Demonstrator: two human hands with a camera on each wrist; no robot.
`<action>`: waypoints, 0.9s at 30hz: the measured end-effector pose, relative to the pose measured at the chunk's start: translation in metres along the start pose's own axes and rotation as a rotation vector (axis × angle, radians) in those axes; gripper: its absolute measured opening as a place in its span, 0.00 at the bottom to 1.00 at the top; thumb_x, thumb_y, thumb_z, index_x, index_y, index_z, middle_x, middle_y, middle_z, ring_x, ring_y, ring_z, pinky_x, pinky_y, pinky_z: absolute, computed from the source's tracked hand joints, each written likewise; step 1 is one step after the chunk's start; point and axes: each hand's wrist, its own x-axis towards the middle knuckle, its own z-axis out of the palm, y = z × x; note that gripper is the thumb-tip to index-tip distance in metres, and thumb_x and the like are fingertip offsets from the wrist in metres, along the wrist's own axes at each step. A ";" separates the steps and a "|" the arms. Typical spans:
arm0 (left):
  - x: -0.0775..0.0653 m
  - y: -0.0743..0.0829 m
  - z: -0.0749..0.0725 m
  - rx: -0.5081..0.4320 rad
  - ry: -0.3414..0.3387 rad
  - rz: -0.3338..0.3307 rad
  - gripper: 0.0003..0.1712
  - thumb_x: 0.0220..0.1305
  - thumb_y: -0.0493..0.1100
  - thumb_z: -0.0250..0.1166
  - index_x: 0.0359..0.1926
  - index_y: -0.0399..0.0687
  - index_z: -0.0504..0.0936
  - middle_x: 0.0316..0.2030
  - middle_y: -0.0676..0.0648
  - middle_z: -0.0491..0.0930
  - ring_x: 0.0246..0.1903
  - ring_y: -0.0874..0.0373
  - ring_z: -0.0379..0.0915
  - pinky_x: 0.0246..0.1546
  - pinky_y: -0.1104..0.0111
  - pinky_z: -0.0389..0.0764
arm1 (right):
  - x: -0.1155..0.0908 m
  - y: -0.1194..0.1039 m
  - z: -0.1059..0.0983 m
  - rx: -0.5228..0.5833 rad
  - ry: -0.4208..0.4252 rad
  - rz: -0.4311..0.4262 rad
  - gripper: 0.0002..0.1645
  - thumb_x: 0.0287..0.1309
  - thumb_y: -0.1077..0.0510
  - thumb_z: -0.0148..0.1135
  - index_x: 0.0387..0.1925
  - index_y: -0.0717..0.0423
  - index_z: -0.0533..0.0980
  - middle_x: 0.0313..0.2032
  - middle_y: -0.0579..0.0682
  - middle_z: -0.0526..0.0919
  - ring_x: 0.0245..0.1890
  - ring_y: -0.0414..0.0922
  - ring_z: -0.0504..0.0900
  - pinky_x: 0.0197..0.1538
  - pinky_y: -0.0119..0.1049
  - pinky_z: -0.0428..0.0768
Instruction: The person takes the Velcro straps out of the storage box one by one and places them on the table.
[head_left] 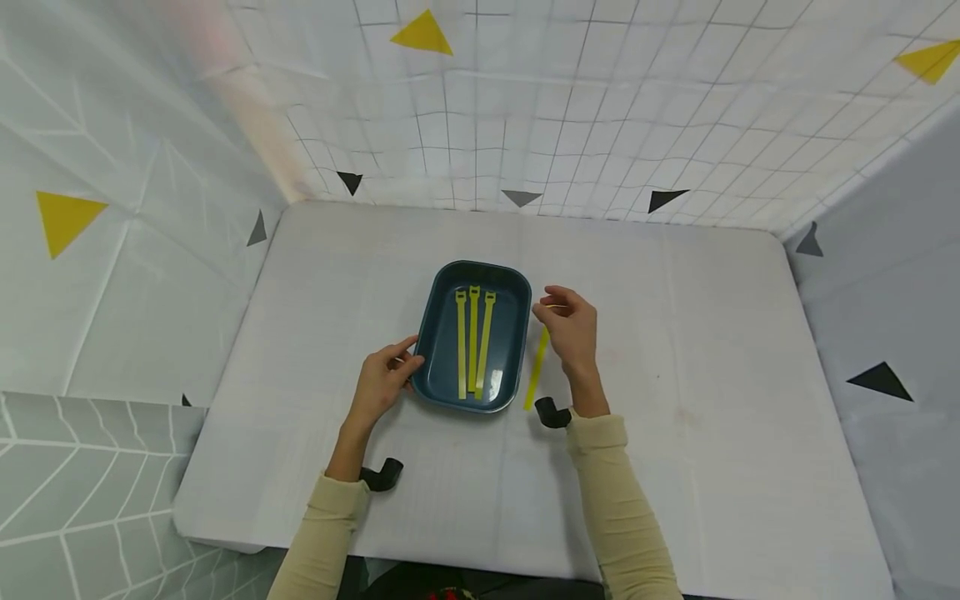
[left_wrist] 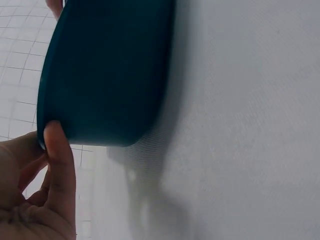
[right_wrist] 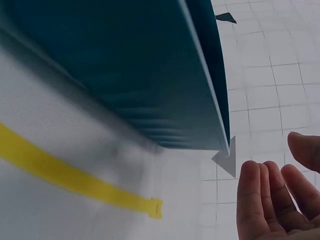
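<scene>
Yellow strap (head_left: 537,367) on table, just beside right grip (head_left: 572,327), untouched

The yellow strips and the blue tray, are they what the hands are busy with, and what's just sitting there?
In use:
- blue tray, left hand touching its rim
- three yellow strips lying in the tray
- one yellow strip on the table beside the tray, right hand just above it

Just there:
- white table
- patterned walls with yellow and dark triangles
</scene>
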 end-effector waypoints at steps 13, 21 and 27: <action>0.000 -0.001 0.001 0.020 0.001 0.012 0.23 0.67 0.39 0.66 0.61 0.34 0.78 0.31 0.41 0.79 0.17 0.50 0.76 0.20 0.55 0.83 | -0.008 -0.006 0.012 -0.009 -0.059 -0.030 0.21 0.58 0.65 0.67 0.54 0.68 0.78 0.45 0.61 0.82 0.42 0.51 0.77 0.42 0.37 0.78; 0.000 -0.002 0.001 -0.020 -0.015 0.007 0.23 0.67 0.37 0.66 0.61 0.34 0.77 0.31 0.41 0.78 0.19 0.54 0.76 0.21 0.52 0.83 | -0.008 -0.013 0.018 0.004 -0.091 -0.051 0.20 0.58 0.67 0.68 0.54 0.66 0.80 0.46 0.66 0.81 0.44 0.57 0.78 0.40 0.36 0.77; -0.001 -0.002 -0.001 -0.024 -0.010 0.013 0.24 0.67 0.37 0.66 0.61 0.33 0.77 0.31 0.40 0.78 0.19 0.56 0.76 0.22 0.53 0.84 | -0.012 -0.029 0.019 -0.004 -0.101 -0.067 0.19 0.59 0.68 0.66 0.53 0.67 0.80 0.45 0.65 0.82 0.42 0.52 0.78 0.38 0.31 0.78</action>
